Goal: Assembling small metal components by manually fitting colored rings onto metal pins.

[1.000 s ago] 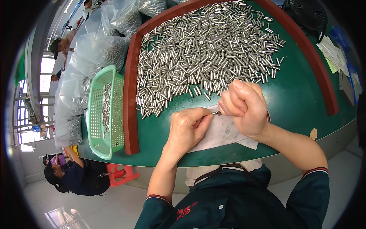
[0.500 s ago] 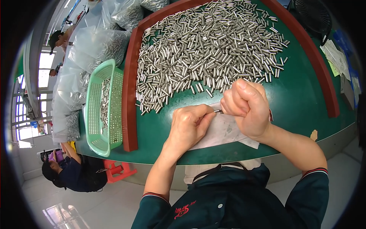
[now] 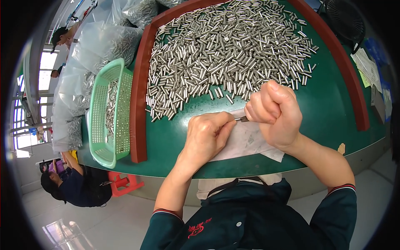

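Head view: our left hand [image 3: 207,135] and right hand [image 3: 273,114] have fingers closed on one small metal pin [image 3: 241,119] over white paper [image 3: 246,143] on the bench [image 3: 329,108]

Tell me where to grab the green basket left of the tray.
Take the green perforated basket by its near short rim, coming from the person's side. That end overhangs nothing and lies free; the far end abuts the plastic bags, and the right wall sits against the red-brown tray border.
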{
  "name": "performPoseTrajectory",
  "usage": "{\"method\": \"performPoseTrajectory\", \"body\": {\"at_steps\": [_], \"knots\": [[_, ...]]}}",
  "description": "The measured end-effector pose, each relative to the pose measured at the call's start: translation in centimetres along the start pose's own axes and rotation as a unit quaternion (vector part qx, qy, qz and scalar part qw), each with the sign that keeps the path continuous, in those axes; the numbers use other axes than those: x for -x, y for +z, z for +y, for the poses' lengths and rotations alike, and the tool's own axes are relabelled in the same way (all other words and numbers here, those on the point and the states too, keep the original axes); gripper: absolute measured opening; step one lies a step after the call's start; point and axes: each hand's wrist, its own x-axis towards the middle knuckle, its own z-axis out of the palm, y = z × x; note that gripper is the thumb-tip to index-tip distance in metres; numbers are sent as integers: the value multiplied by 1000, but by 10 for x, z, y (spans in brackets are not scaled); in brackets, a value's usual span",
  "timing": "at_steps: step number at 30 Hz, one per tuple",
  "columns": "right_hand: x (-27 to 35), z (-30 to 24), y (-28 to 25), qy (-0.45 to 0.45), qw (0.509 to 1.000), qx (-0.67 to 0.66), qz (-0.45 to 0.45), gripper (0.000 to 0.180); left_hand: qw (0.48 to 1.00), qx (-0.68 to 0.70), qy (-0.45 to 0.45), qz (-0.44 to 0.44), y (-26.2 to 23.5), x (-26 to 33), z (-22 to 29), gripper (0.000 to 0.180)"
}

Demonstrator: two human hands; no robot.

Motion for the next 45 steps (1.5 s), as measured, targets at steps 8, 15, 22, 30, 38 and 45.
{"method": "performPoseTrajectory", "body": {"at_steps": [8, 15, 22, 30, 38, 45], "knots": [[2, 4, 4, -12, 999, 26, -15, 41, 1000, 0, -15, -9, 0, 0, 1, 5], [3, 6, 11, -14, 992, 121, -21, 34, 999, 8, -30, 10, 2, -1, 5, 7], [5, 1, 0, -4, 997, 69, -38, 39, 902, 392, -178, 30, -9, 1, -1, 3], [-1, 0, -2, 21, 999, 15, -19, 42, 719, 664, -203, 15, -17, 1, -12, 4], [-4, -2, 0, 29, 1000, -6, -2, 43, 977, 37, -113, 175, -3, -14, -8, 7], [-3, -1, -1, 23, 1000, -10, 1, 42, 986, -84, -46, 138, 5, -18, -9, 17]]}}
